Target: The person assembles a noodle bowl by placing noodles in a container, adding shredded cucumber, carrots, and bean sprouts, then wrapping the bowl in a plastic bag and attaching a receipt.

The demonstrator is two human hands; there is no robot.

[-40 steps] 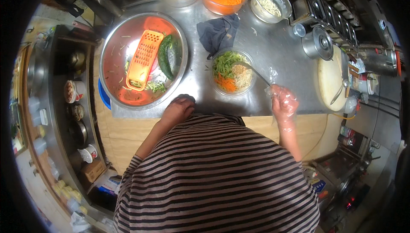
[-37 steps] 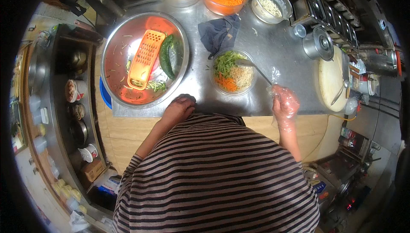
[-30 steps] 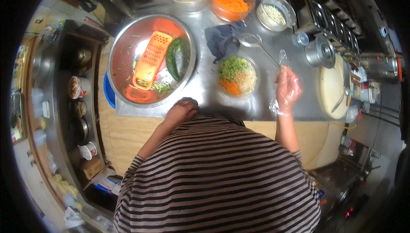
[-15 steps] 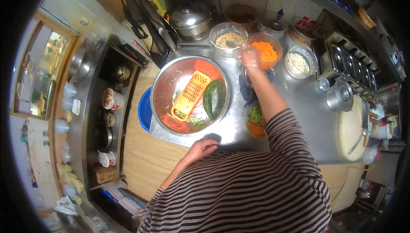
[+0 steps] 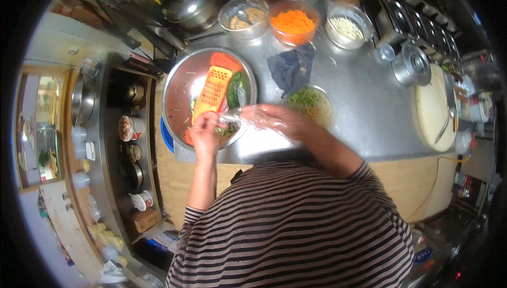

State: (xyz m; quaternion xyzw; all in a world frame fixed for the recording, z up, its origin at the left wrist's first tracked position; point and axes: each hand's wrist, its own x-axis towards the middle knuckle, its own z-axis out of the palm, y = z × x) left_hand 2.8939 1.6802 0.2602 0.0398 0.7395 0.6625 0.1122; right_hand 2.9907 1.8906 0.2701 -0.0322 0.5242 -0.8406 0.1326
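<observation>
A clear plastic glove [image 5: 231, 117] covers my right hand [image 5: 277, 121], and its loose end stretches across toward my left hand [image 5: 205, 127]. My left fingers are closed on that end in a pinch. The right fingers reach leftward inside the plastic, stretched out and slightly blurred. Both hands are over the near right rim of a large steel bowl [image 5: 168, 85]. Inside the bowl lie an orange grater [image 5: 214, 90], a dark green cucumber [image 5: 235, 90] and some green shreds. Right of my hands stands a clear bowl of green and orange shreds [image 5: 306, 100].
A dark cloth [image 5: 296, 69] lies on the steel table [image 5: 364, 108]. Along the back stand a bowl of shredded carrot [image 5: 293, 22], a bowl of tan bits [image 5: 244, 17] and a bowl of white pieces [image 5: 346, 28]. A round cutting board [image 5: 430, 108] is at the right.
My right hand has come back from the carrot bowl to near the steel bowl. My left hand has risen from the table edge and taken hold of the glove's end. The view has shifted.
</observation>
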